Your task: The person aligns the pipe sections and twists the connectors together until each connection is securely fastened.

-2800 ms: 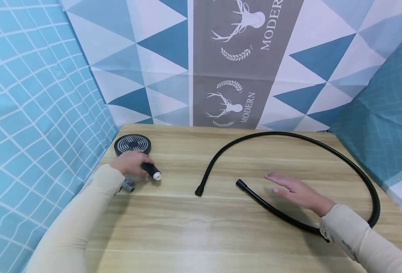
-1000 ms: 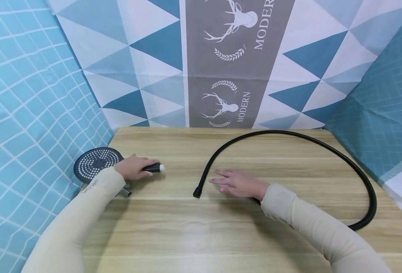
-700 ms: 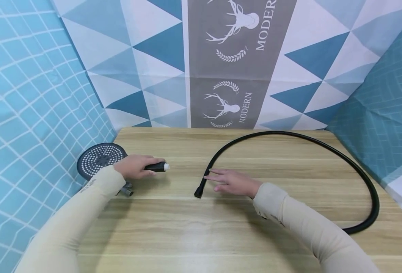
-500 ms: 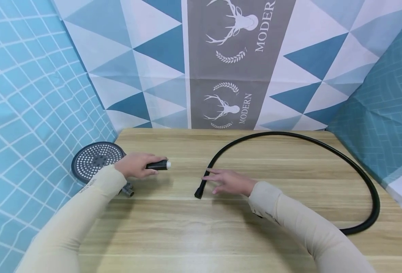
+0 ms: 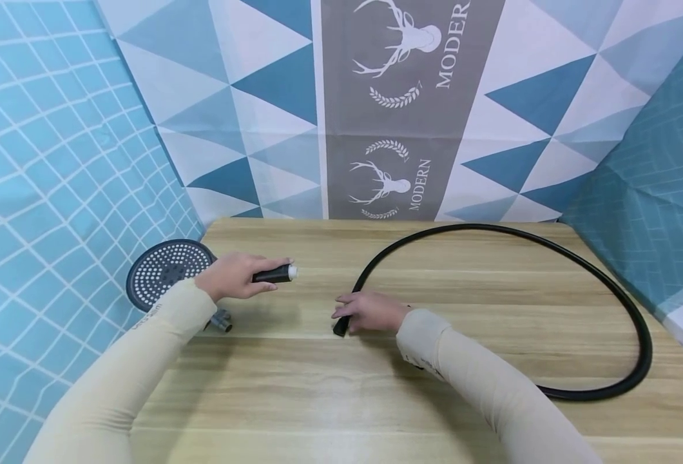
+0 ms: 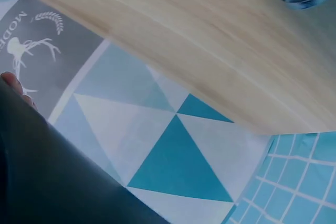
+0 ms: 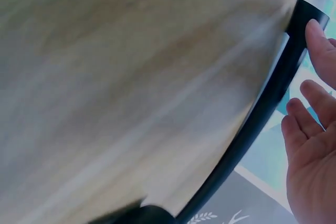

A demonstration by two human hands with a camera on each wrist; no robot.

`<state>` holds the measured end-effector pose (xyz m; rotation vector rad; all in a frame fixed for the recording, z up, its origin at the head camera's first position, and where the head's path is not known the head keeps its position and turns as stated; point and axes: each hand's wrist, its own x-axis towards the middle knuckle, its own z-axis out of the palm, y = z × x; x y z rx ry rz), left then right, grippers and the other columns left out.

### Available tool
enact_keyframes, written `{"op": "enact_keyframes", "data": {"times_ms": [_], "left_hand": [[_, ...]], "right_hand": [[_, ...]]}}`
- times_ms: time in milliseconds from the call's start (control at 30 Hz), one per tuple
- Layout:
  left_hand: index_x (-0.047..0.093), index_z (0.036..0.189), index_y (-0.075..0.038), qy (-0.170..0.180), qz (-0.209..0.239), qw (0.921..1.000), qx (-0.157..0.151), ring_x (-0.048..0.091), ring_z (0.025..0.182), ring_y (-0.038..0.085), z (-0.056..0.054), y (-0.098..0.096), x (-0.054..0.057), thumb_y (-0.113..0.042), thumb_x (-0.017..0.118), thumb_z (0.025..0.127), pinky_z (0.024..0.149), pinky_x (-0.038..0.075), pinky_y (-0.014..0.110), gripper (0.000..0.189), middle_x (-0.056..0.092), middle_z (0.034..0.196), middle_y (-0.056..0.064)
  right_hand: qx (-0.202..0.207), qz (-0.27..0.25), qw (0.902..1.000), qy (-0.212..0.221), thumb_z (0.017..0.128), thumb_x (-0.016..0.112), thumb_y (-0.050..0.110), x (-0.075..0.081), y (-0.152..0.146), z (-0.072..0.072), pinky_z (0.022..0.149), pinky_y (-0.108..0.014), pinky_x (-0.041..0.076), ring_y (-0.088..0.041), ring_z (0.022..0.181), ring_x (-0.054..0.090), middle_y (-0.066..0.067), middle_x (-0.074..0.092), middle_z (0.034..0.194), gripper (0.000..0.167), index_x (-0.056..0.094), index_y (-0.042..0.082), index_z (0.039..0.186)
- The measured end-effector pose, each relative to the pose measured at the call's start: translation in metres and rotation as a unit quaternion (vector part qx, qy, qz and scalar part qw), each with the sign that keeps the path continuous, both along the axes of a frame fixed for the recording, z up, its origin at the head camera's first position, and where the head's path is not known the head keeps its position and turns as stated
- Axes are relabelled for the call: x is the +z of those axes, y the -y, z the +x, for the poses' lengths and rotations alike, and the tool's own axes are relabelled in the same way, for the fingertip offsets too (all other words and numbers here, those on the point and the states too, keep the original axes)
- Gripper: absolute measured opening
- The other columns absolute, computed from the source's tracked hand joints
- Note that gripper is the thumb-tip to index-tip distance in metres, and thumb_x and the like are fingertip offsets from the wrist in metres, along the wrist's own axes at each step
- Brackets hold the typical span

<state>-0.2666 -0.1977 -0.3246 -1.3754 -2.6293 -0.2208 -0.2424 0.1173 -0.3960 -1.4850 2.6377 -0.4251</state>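
Note:
My left hand (image 5: 234,277) grips the black handle of a shower head (image 5: 170,270), held a little above the table with its round spray face up and its white threaded end pointing right. In the left wrist view the shower head (image 6: 58,166) is a large dark shape, with only fingertips (image 6: 13,83) showing past it. My right hand (image 5: 373,312) holds one end of a black shower hose (image 5: 492,227), just behind its flared connector (image 5: 339,328). The right wrist view shows a digit against the hose connector (image 7: 307,17), the other fingers loosely bent beside it.
A small grey fitting (image 5: 221,320) lies on the wooden table (image 5: 318,399) below the left wrist. The hose loops widely across the right side; its other end is hidden under the right arm. Patterned sheets (image 5: 283,148) line the back and sides.
The left hand has lifted and turned the shower head, its handle now pointing right. My right hand has moved left over the table and closed on the hose end.

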Motion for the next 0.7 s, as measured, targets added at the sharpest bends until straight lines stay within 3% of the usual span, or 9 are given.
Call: {"op": "enact_keyframes", "data": {"times_ms": [200,467,700], "left_hand": [[0.054,0.135,-0.012,-0.015,0.013,0.9997,-0.014,0.059,0.063,0.015,0.002,-0.001,0.005,-0.025,0.072,0.085,0.059,0.051,0.037,0.055,0.070,0.103,0.012],[0.055,0.135,-0.014,-0.031,-0.006,0.9995,0.000,0.062,0.066,0.020,0.002,-0.004,0.010,-0.029,0.071,0.086,0.058,0.051,0.040,0.053,0.070,0.101,0.012],[0.055,0.134,-0.012,-0.041,0.007,0.9991,-0.008,0.061,0.065,0.019,-0.001,-0.003,0.007,-0.028,0.071,0.086,0.059,0.051,0.039,0.053,0.070,0.098,0.012]], "right_hand": [[0.006,0.023,0.9997,-0.009,0.080,0.076,0.009,-0.006,0.009,-0.003,0.100,-0.033,0.042,-0.029,0.121,0.054,-0.019,0.059,0.127,0.035,0.071,0.009,0.114],[0.018,0.031,0.9987,-0.035,0.081,0.076,0.008,-0.012,0.012,-0.006,0.098,-0.031,0.043,-0.025,0.113,0.059,-0.011,0.067,0.114,0.031,0.072,0.009,0.112],[0.030,0.030,0.9982,-0.043,0.081,0.075,0.008,-0.010,0.014,-0.005,0.092,-0.026,0.046,-0.019,0.104,0.062,-0.006,0.069,0.107,0.029,0.072,0.009,0.110]]}}
